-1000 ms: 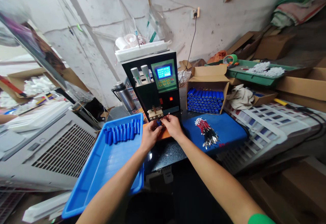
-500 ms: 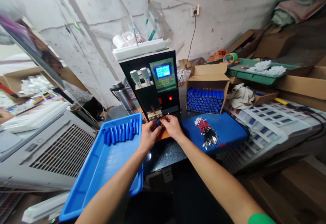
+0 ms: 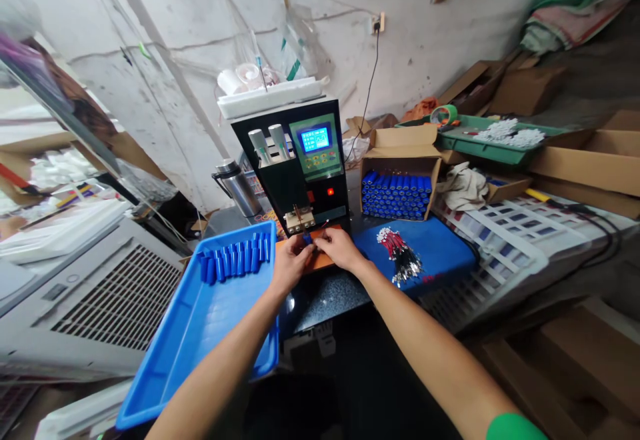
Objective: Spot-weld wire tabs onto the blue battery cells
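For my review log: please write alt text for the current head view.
A bare left hand holds a small blue cylinder, a bare right hand close beside it, before a black boxy machine with a lit screen. Left: a blue plastic tray of blue cylinders; right: an open brown cardboard box of more and a red-and-black wire bundle.

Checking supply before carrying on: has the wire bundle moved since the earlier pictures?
No; judged against the cardboard box, the wire bundle shows no visible shift.
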### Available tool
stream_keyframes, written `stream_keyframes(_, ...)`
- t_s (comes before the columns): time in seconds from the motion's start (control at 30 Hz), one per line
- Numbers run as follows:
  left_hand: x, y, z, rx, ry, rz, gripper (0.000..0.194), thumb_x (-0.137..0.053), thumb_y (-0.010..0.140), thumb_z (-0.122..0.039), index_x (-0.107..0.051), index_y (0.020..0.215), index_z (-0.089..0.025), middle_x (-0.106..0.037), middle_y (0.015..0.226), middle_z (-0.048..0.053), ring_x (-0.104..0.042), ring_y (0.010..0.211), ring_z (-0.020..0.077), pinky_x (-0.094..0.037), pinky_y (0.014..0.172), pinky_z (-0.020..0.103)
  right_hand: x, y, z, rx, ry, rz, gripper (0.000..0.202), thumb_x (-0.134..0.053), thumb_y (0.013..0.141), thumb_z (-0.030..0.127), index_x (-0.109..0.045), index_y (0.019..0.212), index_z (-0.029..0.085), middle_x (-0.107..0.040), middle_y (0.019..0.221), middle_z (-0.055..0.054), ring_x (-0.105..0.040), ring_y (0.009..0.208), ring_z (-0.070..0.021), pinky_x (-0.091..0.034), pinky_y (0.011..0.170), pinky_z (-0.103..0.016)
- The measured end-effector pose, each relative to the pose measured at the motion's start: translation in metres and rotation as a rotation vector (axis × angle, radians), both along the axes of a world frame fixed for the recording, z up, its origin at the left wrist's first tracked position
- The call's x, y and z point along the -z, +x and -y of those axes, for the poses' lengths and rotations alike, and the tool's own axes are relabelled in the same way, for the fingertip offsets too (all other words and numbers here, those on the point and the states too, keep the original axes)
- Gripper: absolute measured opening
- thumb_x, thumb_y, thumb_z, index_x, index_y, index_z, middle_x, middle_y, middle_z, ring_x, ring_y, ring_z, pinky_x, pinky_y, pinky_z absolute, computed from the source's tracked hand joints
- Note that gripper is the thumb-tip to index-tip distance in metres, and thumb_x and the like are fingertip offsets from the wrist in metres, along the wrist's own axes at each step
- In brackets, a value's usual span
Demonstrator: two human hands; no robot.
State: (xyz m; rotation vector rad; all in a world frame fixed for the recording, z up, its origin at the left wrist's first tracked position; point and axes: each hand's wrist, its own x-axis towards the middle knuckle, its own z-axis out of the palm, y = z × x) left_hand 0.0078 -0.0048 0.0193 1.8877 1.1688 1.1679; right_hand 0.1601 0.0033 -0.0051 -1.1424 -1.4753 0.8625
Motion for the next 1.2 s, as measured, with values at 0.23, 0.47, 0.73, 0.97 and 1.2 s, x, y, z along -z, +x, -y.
stream_keyframes(0.23,-0.010,-0.014,-0.006,0.004,-0.142,0.027,0.041,-0.063,0.070,-0.034,-0.065,0.105,-0.014,-0.072,0.097,0.008,-0.066,0.095,0.0238,-0.052,0.086,0.037,0.001,0.003,-0.003,-0.075,-0.061,-0.136,0.022,-0.057,0.077,0.030,-0.058,0.059,0.017,-0.057,0.052,0.001,-0.047,0.047,-0.0107,-0.032,0.049,-0.022)
stream_keyframes(0.47,-0.030,-0.041,0.002,0.086,-0.185,-0.469,0.025,-0.060,0.072,-0.034,-0.073,0.082,-0.015,-0.071,0.077,0.004,-0.064,0.070,0.0184,-0.048,0.064,0.027,0.006,0.002,-0.005,-0.076,-0.102,-0.218,0.026,-0.059,0.073,0.036,-0.054,0.056,0.018,-0.052,0.046,0.002,-0.041,0.041,-0.0091,-0.028,0.044,-0.021)
stream_keyframes(0.73,-0.015,-0.042,0.000,0.185,-0.190,-0.407,0.020,-0.062,0.074,-0.031,-0.071,0.079,-0.014,-0.071,0.076,0.003,-0.063,0.069,0.0151,-0.047,0.064,0.023,0.004,0.002,-0.005,-0.075,-0.141,-0.283,0.027,-0.060,0.072,0.039,-0.053,0.057,0.018,-0.051,0.046,0.002,-0.039,0.040,-0.0084,-0.026,0.041,-0.020)
stream_keyframes(0.97,-0.007,-0.030,0.003,0.134,-0.121,-0.315,0.020,-0.059,0.076,-0.033,-0.066,0.074,-0.015,-0.064,0.065,0.000,-0.054,0.059,0.0111,-0.042,0.054,0.021,0.000,0.006,0.006,-0.172,-0.056,-0.211,0.024,-0.064,0.073,0.039,-0.060,0.069,0.016,-0.057,0.057,0.002,-0.046,0.049,-0.0100,-0.034,0.048,-0.021)
stream_keyframes(1.2,-0.013,-0.011,0.011,0.045,-0.083,-0.280,0.020,-0.057,0.076,-0.033,-0.062,0.069,-0.015,-0.061,0.063,0.000,-0.051,0.056,0.0111,-0.040,0.053,0.021,0.002,0.003,0.011,-0.182,0.047,-0.104,0.012,-0.062,0.074,0.027,-0.063,0.074,0.015,-0.066,0.072,-0.002,-0.058,0.066,-0.0137,-0.045,0.066,-0.026)
